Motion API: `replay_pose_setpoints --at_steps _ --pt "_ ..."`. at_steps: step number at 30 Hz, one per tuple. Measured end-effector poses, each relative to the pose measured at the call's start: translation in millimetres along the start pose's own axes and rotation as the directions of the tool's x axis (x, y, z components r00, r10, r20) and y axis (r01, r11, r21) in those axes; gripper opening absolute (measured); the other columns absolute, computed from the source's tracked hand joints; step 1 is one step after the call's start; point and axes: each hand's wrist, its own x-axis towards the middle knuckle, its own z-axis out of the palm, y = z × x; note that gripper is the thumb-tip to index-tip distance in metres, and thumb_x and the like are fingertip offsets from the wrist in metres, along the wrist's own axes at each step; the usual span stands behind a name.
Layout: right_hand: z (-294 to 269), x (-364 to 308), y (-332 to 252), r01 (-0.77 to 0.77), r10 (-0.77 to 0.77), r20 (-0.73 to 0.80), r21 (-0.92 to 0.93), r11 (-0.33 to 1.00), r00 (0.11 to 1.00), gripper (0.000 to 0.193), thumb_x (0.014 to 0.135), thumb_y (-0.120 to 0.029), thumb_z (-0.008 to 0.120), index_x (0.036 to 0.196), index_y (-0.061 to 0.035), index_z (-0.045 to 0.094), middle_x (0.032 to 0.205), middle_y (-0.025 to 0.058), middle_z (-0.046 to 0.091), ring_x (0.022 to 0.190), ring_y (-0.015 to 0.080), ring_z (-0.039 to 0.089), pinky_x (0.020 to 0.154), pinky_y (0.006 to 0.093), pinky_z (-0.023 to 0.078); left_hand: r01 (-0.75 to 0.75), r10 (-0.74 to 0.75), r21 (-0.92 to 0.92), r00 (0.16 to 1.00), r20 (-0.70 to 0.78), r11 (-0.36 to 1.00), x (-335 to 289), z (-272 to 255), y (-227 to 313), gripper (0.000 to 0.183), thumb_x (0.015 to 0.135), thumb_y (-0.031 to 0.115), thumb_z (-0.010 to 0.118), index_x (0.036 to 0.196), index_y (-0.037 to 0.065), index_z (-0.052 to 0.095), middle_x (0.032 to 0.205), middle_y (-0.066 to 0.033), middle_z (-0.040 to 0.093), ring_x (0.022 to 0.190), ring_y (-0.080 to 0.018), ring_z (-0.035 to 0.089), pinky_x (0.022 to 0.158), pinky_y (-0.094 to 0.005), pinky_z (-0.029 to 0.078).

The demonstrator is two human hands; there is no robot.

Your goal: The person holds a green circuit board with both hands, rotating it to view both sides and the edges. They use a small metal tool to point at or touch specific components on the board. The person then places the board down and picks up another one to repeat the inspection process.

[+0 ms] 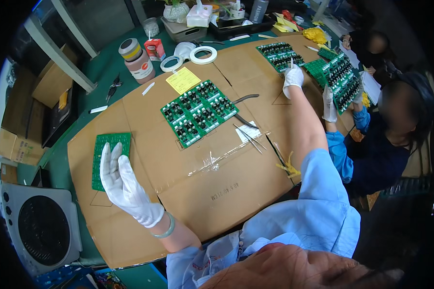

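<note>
My left hand [128, 185], in a white glove, hovers with its fingers stretched out over a green circuit board [97, 171] lying flat, few parts visible on it. My right arm reaches far to the right. There my gloved right hand [293, 79] is closed at the near edge of a circuit board [277, 55] crowded with black and white components; its fingertips are partly hidden. A similar populated board [200, 113] rests at the table's middle, dark curved tool handles [246, 98] sticking out from its right side. Tweezers [250, 138] lie on a white paper slip nearby.
Cardboard [202, 178] covers the green table. At right, a co-worker in white gloves holds up a populated board [342, 82]. Along the back are tape rolls [203, 55], a yellow note [183, 80], a pink bottle [137, 62] and a red carton [154, 49]. A fan [43, 229] stands at left.
</note>
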Motion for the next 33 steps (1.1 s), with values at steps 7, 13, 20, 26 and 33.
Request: replay_pose_setpoints --at_steps 7,13,20,26,33 --pt "19 21 -7 0.344 -0.342 0.044 -0.14 0.928 0.939 0.03 0.079 -0.03 0.062 0.1 -0.0095 0.065 0.1 0.0214 0.064 0.094 0.0406 0.06 0.082 0.0476 0.048 0.078 -0.077 -0.036 0.997 0.023 0.996 -3 14 -3 0.036 0.089 -0.002 0.054 0.124 -0.008 0.05 0.112 -0.0185 0.062 0.103 -0.0198 0.06 0.09 -0.0295 0.046" --pt "15 1 -25 0.39 -0.35 0.192 -0.241 0.889 0.917 0.029 0.088 -0.027 0.05 0.106 -0.0056 0.058 0.105 0.0258 0.061 0.097 0.0445 0.059 0.082 0.0518 0.048 0.125 -0.127 -0.089 0.992 -0.017 0.988 -1 11 -8 0.033 0.084 -0.002 0.061 0.117 -0.003 0.058 0.106 -0.0118 0.066 0.099 -0.0161 0.062 0.086 -0.027 0.048" --pt "48 13 -27 0.252 -0.251 0.044 -0.322 0.913 0.967 0.03 0.089 -0.031 0.048 0.096 -0.0066 0.065 0.097 0.019 0.067 0.089 0.0397 0.064 0.072 0.0501 0.051 -0.069 0.06 0.098 0.993 0.1 0.993 1 1 -8 0.033 0.084 0.001 0.063 0.117 -0.003 0.057 0.1 -0.0108 0.067 0.09 -0.0135 0.062 0.075 -0.024 0.048" --pt "30 12 -18 0.34 -0.333 0.07 -0.181 0.923 0.94 0.033 0.085 -0.039 0.053 0.098 -0.0097 0.063 0.095 0.0198 0.066 0.086 0.0407 0.062 0.073 0.05 0.049 0.032 -0.037 0.058 0.995 0.093 0.998 1 6 -5 0.033 0.085 -0.003 0.059 0.118 -0.004 0.057 0.101 -0.0123 0.067 0.092 -0.0132 0.061 0.08 -0.0247 0.049" --pt "-22 9 -40 0.239 -0.236 -0.075 0.026 0.971 0.969 0.039 0.08 -0.049 0.06 0.099 -0.016 0.068 0.091 0.0139 0.068 0.086 0.0355 0.063 0.075 0.0424 0.048 0.098 -0.097 -0.005 0.991 0.096 0.995 -9 24 0 0.03 0.087 -0.001 0.059 0.116 -0.006 0.057 0.106 -0.0145 0.066 0.097 -0.0186 0.063 0.084 -0.028 0.048"
